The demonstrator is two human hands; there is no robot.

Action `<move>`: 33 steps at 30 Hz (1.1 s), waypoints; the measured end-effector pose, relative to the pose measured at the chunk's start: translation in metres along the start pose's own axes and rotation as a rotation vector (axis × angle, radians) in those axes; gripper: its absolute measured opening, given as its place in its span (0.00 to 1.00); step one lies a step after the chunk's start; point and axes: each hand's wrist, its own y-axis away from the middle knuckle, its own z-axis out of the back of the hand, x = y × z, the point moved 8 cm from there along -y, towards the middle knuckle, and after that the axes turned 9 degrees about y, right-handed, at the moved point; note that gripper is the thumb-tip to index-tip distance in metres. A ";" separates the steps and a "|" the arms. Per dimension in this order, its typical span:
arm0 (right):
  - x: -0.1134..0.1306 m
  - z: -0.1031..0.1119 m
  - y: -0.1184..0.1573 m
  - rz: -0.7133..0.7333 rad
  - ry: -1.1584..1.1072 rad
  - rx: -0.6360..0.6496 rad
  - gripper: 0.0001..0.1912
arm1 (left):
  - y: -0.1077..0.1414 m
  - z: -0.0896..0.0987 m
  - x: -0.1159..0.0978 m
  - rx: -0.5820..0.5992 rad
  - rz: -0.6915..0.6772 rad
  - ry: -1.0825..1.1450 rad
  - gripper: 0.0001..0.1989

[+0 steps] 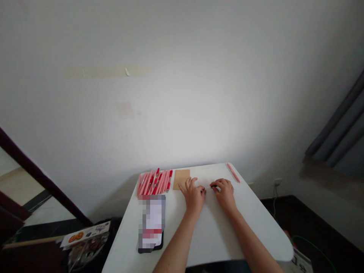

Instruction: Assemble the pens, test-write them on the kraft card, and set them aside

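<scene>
My left hand (194, 195) and my right hand (224, 192) rest close together on a white table (216, 231), fingertips facing each other. Between them they pinch a small thin dark object (212, 186), too small to identify. A brown card square (181, 179) lies just beyond my left hand. A row of several pink and red pens (155, 182) lies to the left of the card. A single pink pen (233, 172) sits at the table's far right edge, beyond my right hand.
A phone-like device (152, 223) lies on the table's left side below the pens. A white wall rises right behind the table. Packaged items (85, 237) sit low at the left. A dark curtain (338, 129) hangs at the right.
</scene>
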 end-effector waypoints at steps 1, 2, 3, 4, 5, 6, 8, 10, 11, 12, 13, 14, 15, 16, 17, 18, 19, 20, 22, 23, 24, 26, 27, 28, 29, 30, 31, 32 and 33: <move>-0.001 0.000 0.000 -0.007 0.007 -0.004 0.11 | 0.000 0.000 0.000 -0.010 -0.003 0.003 0.04; -0.001 0.000 0.000 -0.012 0.012 -0.007 0.11 | 0.000 0.000 0.001 -0.018 -0.002 0.007 0.04; -0.002 -0.001 0.000 -0.015 0.015 -0.007 0.11 | 0.000 -0.001 0.002 -0.022 0.001 0.012 0.04; -0.002 -0.001 0.000 -0.013 0.015 -0.005 0.11 | 0.000 -0.001 0.002 -0.024 0.005 0.016 0.04; -0.002 -0.002 -0.001 -0.009 0.011 -0.002 0.11 | 0.001 -0.001 0.003 -0.024 0.007 0.020 0.04; -0.002 -0.003 -0.001 -0.004 0.004 0.002 0.11 | 0.001 -0.001 0.003 -0.025 0.007 0.022 0.03; -0.002 -0.005 -0.001 -0.002 -0.018 0.008 0.11 | 0.001 -0.001 0.003 -0.025 -0.001 0.022 0.03; -0.004 -0.008 -0.001 -0.012 -0.046 0.011 0.12 | 0.001 0.000 0.003 -0.026 -0.007 0.020 0.04; -0.005 -0.009 -0.001 -0.018 -0.059 0.011 0.12 | 0.001 0.000 0.003 -0.026 -0.006 0.020 0.04; -0.006 -0.009 -0.001 -0.023 -0.069 0.010 0.12 | 0.001 0.000 0.003 -0.027 -0.004 0.020 0.04; -0.007 -0.010 -0.001 -0.027 -0.077 0.008 0.13 | 0.001 0.000 0.004 -0.026 -0.002 0.022 0.04; -0.007 -0.010 -0.001 -0.030 -0.082 0.007 0.13 | 0.001 0.000 0.004 -0.025 -0.001 0.024 0.04; -0.008 -0.010 -0.001 -0.032 -0.085 0.006 0.13 | 0.001 -0.001 0.004 -0.024 0.000 0.025 0.04; -0.008 -0.010 -0.001 -0.034 -0.086 0.007 0.13 | 0.001 -0.001 0.005 -0.024 0.001 0.025 0.04; -0.008 -0.010 -0.002 -0.034 -0.087 0.008 0.12 | 0.001 -0.001 0.005 -0.026 0.002 0.025 0.04; -0.008 -0.010 -0.002 -0.035 -0.088 0.010 0.13 | 0.001 -0.002 0.005 -0.030 0.005 0.025 0.04; -0.008 -0.010 -0.002 -0.036 -0.091 0.011 0.13 | 0.001 -0.002 0.006 -0.034 0.007 0.026 0.04; -0.008 -0.010 -0.002 -0.037 -0.093 0.011 0.13 | 0.001 -0.002 0.006 -0.037 0.008 0.028 0.05; -0.008 -0.009 -0.002 -0.040 -0.101 0.010 0.11 | 0.001 -0.003 0.007 -0.038 0.007 0.034 0.04; -0.008 -0.009 -0.002 -0.040 -0.105 0.010 0.11 | 0.001 -0.003 0.007 -0.038 0.006 0.037 0.04; -0.007 -0.008 -0.002 -0.040 -0.110 0.009 0.10 | 0.001 -0.003 0.008 -0.038 0.005 0.038 0.03; -0.007 -0.008 -0.002 -0.036 -0.120 0.006 0.09 | 0.001 -0.002 0.008 -0.040 0.009 0.035 0.03; -0.006 -0.007 -0.002 -0.034 -0.123 0.003 0.09 | 0.001 -0.002 0.008 -0.042 0.009 0.033 0.02; -0.006 -0.007 -0.002 -0.034 -0.123 -0.003 0.09 | 0.001 -0.001 0.008 -0.042 0.009 0.031 0.02; -0.007 -0.007 -0.002 -0.035 -0.120 -0.010 0.10 | 0.001 -0.001 0.007 -0.043 0.007 0.028 0.02; -0.008 -0.006 -0.002 -0.039 -0.115 -0.018 0.10 | 0.001 0.000 0.006 -0.044 0.006 0.026 0.02; -0.009 -0.006 -0.002 -0.045 -0.109 -0.025 0.10 | 0.001 0.001 0.005 -0.045 0.003 0.022 0.01; -0.010 -0.005 -0.002 -0.054 -0.102 -0.034 0.10 | 0.002 0.002 0.005 -0.046 0.001 0.017 0.01; -0.012 -0.005 -0.002 -0.062 -0.095 -0.042 0.10 | 0.002 0.002 0.004 -0.048 -0.002 0.012 0.01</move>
